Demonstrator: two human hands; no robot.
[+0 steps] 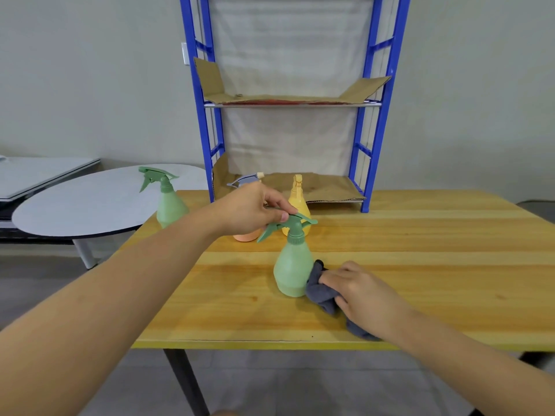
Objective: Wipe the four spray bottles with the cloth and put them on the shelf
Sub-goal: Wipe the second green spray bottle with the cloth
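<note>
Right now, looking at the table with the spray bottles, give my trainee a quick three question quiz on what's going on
1. True or false: the left hand holds the near green spray bottle by its trigger head.
2. What does the right hand press against that bottle's base?
A. grey cloth
B. sponge
C. paper towel
3. How many spray bottles stand on the blue shelf?

Key:
1. True.
2. A.
3. None; the far green bottle, orange bottle and yellow bottle also stand on the wooden table.
</note>
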